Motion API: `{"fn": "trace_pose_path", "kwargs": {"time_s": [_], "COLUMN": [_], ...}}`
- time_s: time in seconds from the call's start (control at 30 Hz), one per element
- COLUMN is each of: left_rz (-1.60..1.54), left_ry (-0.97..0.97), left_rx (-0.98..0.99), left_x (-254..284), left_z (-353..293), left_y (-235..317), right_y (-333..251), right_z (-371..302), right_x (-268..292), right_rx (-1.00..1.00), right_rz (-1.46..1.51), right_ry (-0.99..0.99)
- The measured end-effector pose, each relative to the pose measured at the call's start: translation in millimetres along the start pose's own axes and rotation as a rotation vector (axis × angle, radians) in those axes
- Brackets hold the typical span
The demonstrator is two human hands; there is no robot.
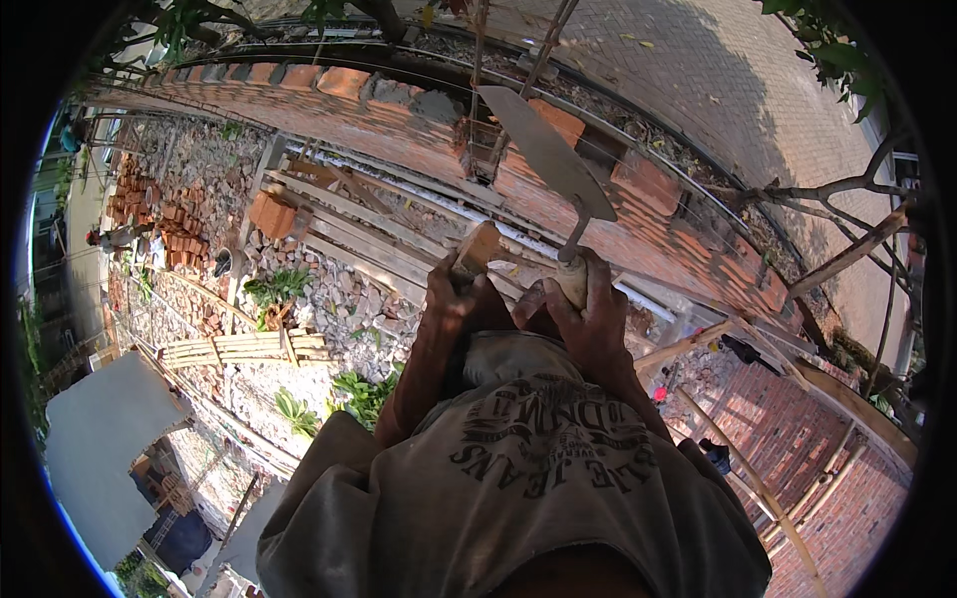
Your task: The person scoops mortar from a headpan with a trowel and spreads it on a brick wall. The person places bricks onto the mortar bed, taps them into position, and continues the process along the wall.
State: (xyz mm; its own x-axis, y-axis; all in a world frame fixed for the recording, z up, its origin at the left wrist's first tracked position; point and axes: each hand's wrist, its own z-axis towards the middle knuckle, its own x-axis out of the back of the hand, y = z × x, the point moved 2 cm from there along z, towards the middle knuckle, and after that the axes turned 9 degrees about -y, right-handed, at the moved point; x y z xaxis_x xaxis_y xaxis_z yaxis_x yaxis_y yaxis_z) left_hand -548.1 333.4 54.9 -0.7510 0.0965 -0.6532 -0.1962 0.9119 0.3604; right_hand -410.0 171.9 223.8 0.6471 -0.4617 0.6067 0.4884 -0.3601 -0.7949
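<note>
A trowel with a long grey blade is in my right hand, fingers wrapped round its pale handle. The blade points up and left, over the brick wall. My left hand is closed on an orange-brown brick, whose upper end shows above the fingers. Both hands are close together in front of my shirt, on the near side of the wall. Grey mortar lies on the wall's top, beside a laid brick. Part of the wall is hidden behind the blade.
Wooden planks run below the wall, with a few bricks on them. Brick stacks and a bamboo platform are at left. Poles rise by the wall; branches reach in at right. Paving lies beyond.
</note>
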Motion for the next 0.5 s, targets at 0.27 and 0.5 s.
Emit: {"fn": "trace_pose_path", "kwargs": {"time_s": [0.27,0.5], "left_rz": [1.221,0.277], "left_ry": [-0.167,-0.008], "left_rx": [-0.647,-0.074], "left_x": [-4,-7], "left_z": [-23,-9], "left_y": [-2,-10], "right_y": [17,-5], "right_z": [18,-3], "right_x": [-26,6], "right_rx": [-0.286,0.188], "right_rz": [-0.100,0.268], "right_ry": [-0.378,0.232]}}
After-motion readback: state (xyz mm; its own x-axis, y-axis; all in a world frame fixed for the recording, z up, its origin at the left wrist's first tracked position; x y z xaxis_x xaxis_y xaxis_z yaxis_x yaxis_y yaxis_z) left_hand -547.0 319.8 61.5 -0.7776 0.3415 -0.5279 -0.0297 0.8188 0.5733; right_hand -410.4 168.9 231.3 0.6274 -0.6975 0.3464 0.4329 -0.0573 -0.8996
